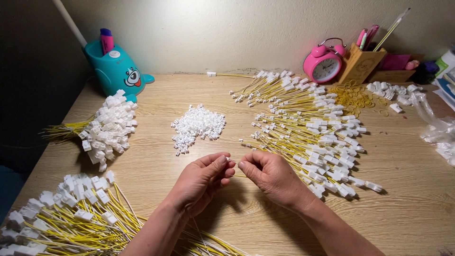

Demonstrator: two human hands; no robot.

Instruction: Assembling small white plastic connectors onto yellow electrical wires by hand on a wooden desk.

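Note:
My left hand (pixel 201 180) and my right hand (pixel 270 176) meet over the wooden table (pixel 398 199), fingertips almost touching. Between them they pinch one thin yellow wire (pixel 238 176) and a small white connector at its tip (pixel 231 160). Just beyond the hands lies a heap of small loose white connectors (pixel 196 125). To the right of my right hand spreads a large pile of yellow wires with white connectors (pixel 315 132).
A bundle of finished wires (pixel 102 130) lies at the left, another (pixel 71 215) at the near left. Behind stand a teal lamp base (pixel 116 66), a pink alarm clock (pixel 324 61), a wooden pen holder (pixel 360 61), yellow rubber bands (pixel 353 95) and clear plastic bags (pixel 438 128).

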